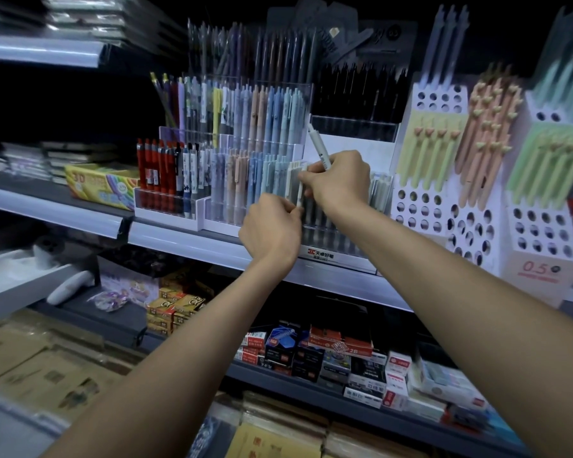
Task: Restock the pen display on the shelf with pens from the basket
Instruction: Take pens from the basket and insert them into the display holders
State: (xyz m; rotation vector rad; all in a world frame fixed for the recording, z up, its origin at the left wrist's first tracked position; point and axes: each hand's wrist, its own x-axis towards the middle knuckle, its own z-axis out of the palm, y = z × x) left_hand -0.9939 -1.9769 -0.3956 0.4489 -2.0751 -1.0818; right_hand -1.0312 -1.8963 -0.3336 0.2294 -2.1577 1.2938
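Observation:
A clear tiered pen display stands on the middle shelf, packed with pastel and dark pens. My right hand grips a grey-white pen that sticks up and to the left. Its fingertips also pinch the top of a white pen standing in the display's front row. My left hand pinches the lower end of that same white pen. The basket is out of view.
Red pens fill a small rack at the left, beside a yellow box. White punched-hole stands with green and peach pens rise at the right. Boxes of refills and erasers crowd the lower shelf.

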